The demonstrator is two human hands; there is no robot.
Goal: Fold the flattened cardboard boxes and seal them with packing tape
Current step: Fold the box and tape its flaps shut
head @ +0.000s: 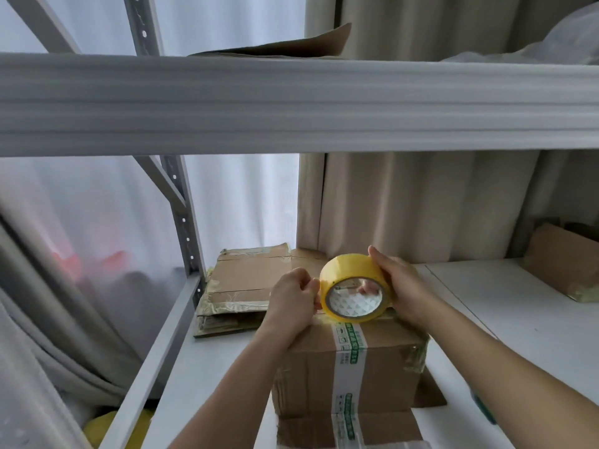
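Observation:
A folded brown cardboard box point(372, 371) stands on the white shelf point(518, 312), with a strip of green-printed white tape down its front. On its top edge rests a yellow roll of packing tape point(353, 286). My right hand point(402, 286) grips the roll from the right side. At the roll's left rim, my left hand point(296, 298) pinches with curled fingers, seemingly at the tape's free end. A stack of flattened cardboard boxes point(246, 286) lies behind and to the left of the box.
A grey shelf beam point(291, 102) runs across overhead, with flat cardboard point(291, 47) lying on the shelf above. Another cardboard box point(564, 260) sits at the far right. A metal upright point(184, 222) stands at the left, curtains behind. Box flaps point(311, 429) lie open toward me.

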